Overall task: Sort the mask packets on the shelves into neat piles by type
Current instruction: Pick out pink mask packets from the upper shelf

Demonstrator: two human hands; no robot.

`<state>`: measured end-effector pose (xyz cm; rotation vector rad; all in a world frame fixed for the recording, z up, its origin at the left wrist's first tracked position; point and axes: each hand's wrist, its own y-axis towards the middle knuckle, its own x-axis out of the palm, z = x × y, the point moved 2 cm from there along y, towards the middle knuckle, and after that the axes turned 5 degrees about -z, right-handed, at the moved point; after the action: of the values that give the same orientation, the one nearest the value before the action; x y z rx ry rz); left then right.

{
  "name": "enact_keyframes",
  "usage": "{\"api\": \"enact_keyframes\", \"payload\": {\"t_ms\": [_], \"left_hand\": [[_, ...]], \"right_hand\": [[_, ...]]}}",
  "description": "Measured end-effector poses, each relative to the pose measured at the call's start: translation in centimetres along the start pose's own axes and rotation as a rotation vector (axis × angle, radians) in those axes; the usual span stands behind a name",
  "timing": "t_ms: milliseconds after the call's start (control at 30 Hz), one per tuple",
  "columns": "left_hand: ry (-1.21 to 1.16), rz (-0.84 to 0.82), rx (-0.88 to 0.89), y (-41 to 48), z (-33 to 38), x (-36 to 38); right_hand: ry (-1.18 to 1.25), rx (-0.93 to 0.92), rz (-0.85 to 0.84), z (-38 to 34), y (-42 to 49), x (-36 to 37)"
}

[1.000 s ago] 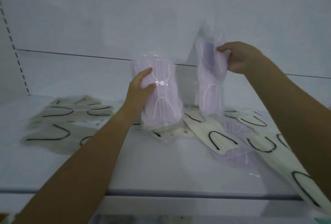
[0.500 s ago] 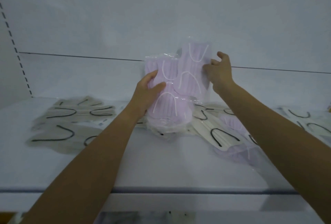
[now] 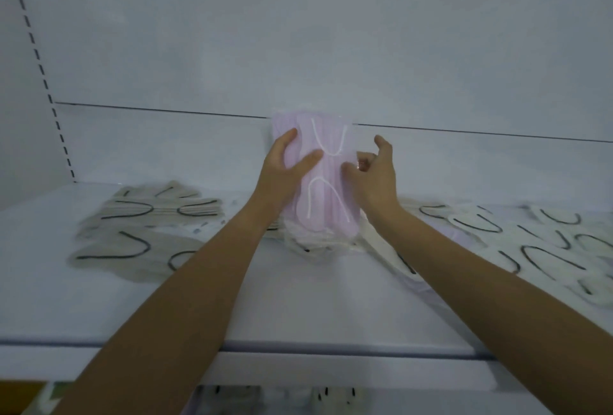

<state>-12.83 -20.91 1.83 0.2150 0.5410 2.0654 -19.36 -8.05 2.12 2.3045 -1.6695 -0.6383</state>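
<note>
While the left hand (image 3: 285, 170) grips the upright pink mask packets (image 3: 326, 185) on the shelf (image 3: 298, 308), the right hand (image 3: 376, 179) pinches their edge with curled fingers (image 3: 365, 160).

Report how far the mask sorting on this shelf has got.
Looks done: grey mask packets with black loops lie grouped on the left. In hand: left hand and right hand hold pink mask packets with white loops upright, mid-shelf. Left: cream mask packets with black loops lie scattered on the right, some beneath the pink ones.
</note>
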Motion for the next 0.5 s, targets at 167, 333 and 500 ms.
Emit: {"api": "enact_keyframes", "payload": {"t_ms": [167, 333, 500], "left_hand": [[-0.019, -0.043, 0.128, -0.8, 1.3, 0.0], [-0.281, -0.147, 0.021, -2.7, 3.5, 1.1], [-0.269, -0.340, -0.072, -6.4, 5.0, 2.1]], "right_hand": [[0.040, 0.066, -0.014, -1.2, -1.3, -0.8], [0.038, 0.073, -0.082, -3.1, -3.9, -2.9], [0.017, -0.026, 0.029, -4.0, -8.1, -3.9]]}}
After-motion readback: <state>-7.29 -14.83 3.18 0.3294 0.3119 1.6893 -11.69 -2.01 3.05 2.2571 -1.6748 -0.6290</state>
